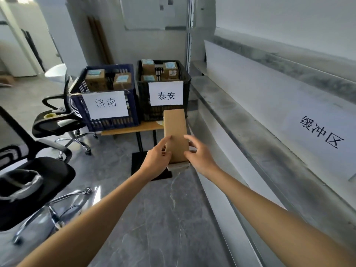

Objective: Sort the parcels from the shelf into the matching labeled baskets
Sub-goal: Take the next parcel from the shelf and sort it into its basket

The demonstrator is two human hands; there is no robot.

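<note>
Two grips: the near end of the parcel (pixel 175 132) is pinched by the left grip (pixel 157 160) and the right grip (pixel 200 157), thumbs on top.
Parcel: held aloft just in front of the black basket (pixel 143 102).
Blue basket (pixel 133 112): set just left of the black basket, on one desk (pixel 131 129).

**Parcel in hand, both baskets part-filled**

Plain brown cardboard parcel (pixel 176 132), long axis pointing away from me, blank face up. My left hand (pixel 158 160) and right hand (pixel 200 157) grip its near end, fingers on either side. The blue basket (pixel 134 105), tagged 济南, holds two brown boxes (pixel 95 79) with pale labels up. Just beside it on the right, the black basket (pixel 143 101), tagged 泰安, holds at least three labelled boxes (pixel 170 69). Both baskets sit on the table (pixel 131 130).
</note>
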